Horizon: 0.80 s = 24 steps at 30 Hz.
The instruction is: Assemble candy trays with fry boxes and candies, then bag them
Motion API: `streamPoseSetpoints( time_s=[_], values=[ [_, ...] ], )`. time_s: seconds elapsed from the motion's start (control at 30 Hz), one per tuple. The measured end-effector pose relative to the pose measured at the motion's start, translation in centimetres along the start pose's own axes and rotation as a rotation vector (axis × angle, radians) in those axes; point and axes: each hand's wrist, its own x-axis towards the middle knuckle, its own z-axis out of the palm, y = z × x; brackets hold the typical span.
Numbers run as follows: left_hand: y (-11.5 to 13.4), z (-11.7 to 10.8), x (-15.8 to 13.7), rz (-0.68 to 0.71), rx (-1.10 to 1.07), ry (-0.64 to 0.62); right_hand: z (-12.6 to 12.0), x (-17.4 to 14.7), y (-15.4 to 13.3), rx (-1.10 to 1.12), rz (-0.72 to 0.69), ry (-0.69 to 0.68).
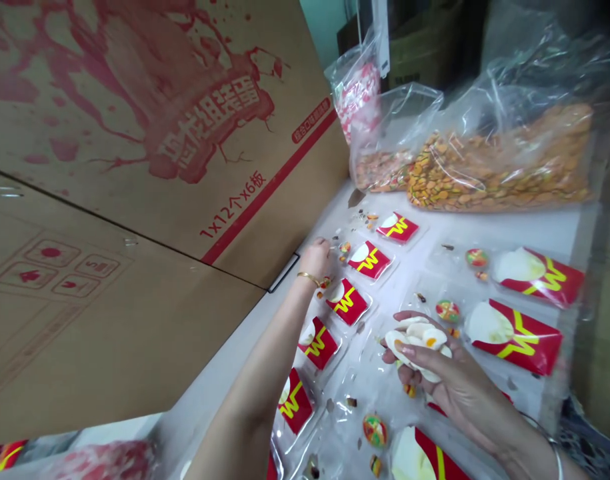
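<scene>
White flat pieces [419, 333], 1 with an orange spot, sit bunched between thumb and fingers of the right hand [462, 387], above the table [407, 270], near right. Left hand [315, 257]: beside the left row of red packets [349, 303], far part, fingers narrow; cannot tell whether holding anything. Plastic bag [505, 170] far right; cardboard carton [185, 207] left.

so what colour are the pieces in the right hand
The pieces in the right hand are white, one showing an orange-yellow spot; see the head view.
</scene>
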Motion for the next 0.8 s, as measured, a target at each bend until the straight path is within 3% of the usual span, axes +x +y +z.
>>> streamPoseSetpoints(
  time_s=[0.17, 0.3, 0.4, 0.5, 0.57, 0.67, 0.8],
  values=[
    [-0.7, 0.8, -0.8, 0.084, 0.081, -0.130, 0.0, 0.6, -0.3, -0.040, -0.048, 0.086],
    [0.0, -1.1, -1.9, 0.044, -0.023, -0.125, 0.2, 0.9, -0.1, -0.084, -0.080, 0.071],
    [3.3, -3.7, -4.0, 0.003, -0.365, -0.105, 0.2, 1.3, 0.0, -0.050, -0.160, 0.091],
    [8.0, -5.9, -7.3, 0.064, -0.822, -0.436, 0.1, 1.8, -0.2, 0.022, -0.242, 0.111],
    [10.5, -6.4, -9.0, 0.022, -1.040, -0.533, 0.0, 2.1, -0.6, 0.065, -0.251, 0.112],
    [11.6, -5.8, -8.6, -0.113, -1.210, -0.409, -0.4, 2.0, -1.6, 0.141, -0.226, 0.098],
    [8.9, -4.2, -2.3, -0.269, -1.216, -0.071, -1.6, 1.3, -2.9, 0.234, -0.153, 0.087]
  ],
)
